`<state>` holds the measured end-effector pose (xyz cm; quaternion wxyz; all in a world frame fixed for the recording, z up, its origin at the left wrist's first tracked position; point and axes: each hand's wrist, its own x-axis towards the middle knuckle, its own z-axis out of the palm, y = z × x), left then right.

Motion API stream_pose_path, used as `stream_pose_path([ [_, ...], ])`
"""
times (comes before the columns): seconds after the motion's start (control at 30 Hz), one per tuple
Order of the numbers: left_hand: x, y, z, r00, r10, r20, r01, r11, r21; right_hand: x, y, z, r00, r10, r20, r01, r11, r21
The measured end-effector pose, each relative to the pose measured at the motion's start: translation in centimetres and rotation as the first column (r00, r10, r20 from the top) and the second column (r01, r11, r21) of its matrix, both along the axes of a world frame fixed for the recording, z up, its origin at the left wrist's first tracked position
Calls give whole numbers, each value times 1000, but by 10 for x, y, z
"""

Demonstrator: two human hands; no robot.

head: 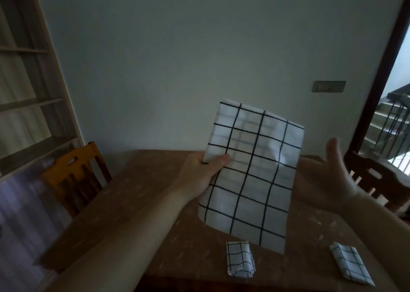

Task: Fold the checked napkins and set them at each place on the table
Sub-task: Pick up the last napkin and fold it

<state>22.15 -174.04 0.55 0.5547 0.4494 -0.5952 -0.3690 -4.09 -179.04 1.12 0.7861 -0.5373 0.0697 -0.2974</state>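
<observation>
Plainly, the open napkin [250, 174] is up in the air above the bench [142, 198], a white sheet with a black grid, its upper part showing a fainter second grid as though a layer lies doubled behind it. The left hand [204, 176] makes the grip: its thumb is pressed on the front of the sheet at the left edge, with the fingers hidden behind, so the hand is closed on the napkin. From that grip the paper stands up above and hangs down below, held upright at one edge, probably so it falls flat and its edges can be lined up for the next fold. To the right of the grip, past the sheet's far edge, the right hand [332, 176] is open and holds nothing, palm turned toward the napkin, seemingly placed to take the free side. Below the grip, two folded napkins lie on the bench: one folded napkin [240, 261] just beneath the hanging edge, the other folded napkin [350, 264] farther right. They lie well apart, likely one per place. Left of the grip stands a wooden chair [75, 172]; a darker chair [375, 178] stands beyond the right hand.
</observation>
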Motion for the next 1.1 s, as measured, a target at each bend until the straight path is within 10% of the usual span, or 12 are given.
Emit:
stream_pose_path([
  [0.1, -1, -4, -9, 998, 59, 16, -59, 998, 4, 18, 8, -9, 854, -374, -362, 251, 906, -341],
  [0.2, 3, -7, -12, 996, 69, 53, -71, 997, 32, 23, 4, -3, 677, -635, -373, 387, 738, -553],
  [0.57, 21, -5, -12, 968, -175, -178, 214, 949, 233, 13, -10, 4, 716, -569, -405, 443, 818, -367],
  [0.7, 20, -5, -10, 966, -100, -237, 160, 954, 252, 8, -13, 11, 719, -418, -555, 229, 897, -379],
  [1.1, 15, -1, -10, 972, -181, -151, 234, 829, 508, -3, -1, 17, 693, -629, -352, 242, 663, -709],
])
